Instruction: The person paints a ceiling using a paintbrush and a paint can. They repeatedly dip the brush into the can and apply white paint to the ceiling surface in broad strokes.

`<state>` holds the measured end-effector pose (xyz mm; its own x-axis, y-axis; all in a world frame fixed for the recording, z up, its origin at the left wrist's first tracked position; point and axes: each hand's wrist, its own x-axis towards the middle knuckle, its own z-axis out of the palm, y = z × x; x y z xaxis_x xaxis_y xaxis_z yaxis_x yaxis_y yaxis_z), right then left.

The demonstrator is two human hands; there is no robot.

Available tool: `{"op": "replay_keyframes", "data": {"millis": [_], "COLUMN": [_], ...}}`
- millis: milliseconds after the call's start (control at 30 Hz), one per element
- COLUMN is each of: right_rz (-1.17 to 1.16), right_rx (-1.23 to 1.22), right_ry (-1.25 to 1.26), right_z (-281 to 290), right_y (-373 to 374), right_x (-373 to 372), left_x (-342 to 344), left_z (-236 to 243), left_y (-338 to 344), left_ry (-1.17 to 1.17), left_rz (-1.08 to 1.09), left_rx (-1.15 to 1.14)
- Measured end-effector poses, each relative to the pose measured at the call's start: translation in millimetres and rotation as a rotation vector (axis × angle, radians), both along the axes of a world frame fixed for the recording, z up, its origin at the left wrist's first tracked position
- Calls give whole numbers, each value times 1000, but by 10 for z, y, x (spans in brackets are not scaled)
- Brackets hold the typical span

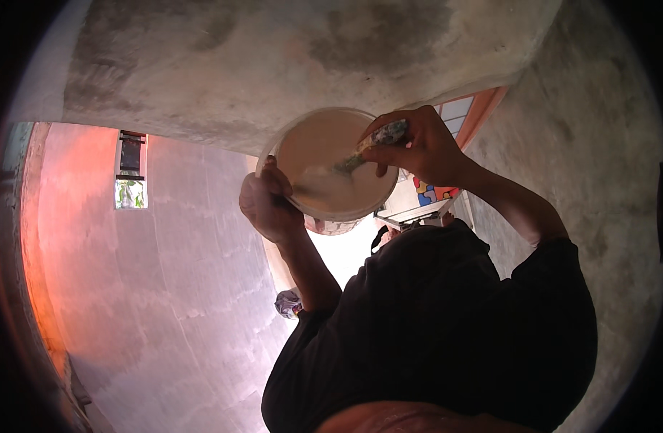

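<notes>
A round pale bucket is held up in front of my chest. Whitish, pinkish-looking paint shows inside it. My left hand grips the bucket's near-left rim, with its thumb and fingers bent over the edge. Above the bucket's right side, my right hand is closed round a paintbrush. The handle is smeared with dried paint. The brush slants down to the left, and its lower end meets the paint near the middle; the bristle tips are hard to make out.
A patchy grey wall stretches across the top, and another wall rises at right. A reddish-framed window sits behind my right hand. Below are a metal-edged stand, a multicoloured patterned item and a dark bundle.
</notes>
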<state>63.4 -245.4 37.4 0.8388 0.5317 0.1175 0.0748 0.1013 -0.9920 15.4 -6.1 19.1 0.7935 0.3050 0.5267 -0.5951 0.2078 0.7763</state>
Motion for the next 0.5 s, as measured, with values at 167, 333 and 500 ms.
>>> {"op": "replay_keyframes", "data": {"millis": [167,333,500], "right_rz": [-208,-252,-357], "right_rx": [-251,-457,-118], "right_ry": [-851,-1102,-711], "right_z": [-214,-135,-27], "right_y": [34,-74,-258], "right_x": [164,16,-20], "left_x": [-1,-16,-24], "left_z": [-61,-108,-151], "left_y": [28,89,83], "left_ry": [31,60,57], "left_rz": [-11,2,30], "left_rx": [41,17,-1]}}
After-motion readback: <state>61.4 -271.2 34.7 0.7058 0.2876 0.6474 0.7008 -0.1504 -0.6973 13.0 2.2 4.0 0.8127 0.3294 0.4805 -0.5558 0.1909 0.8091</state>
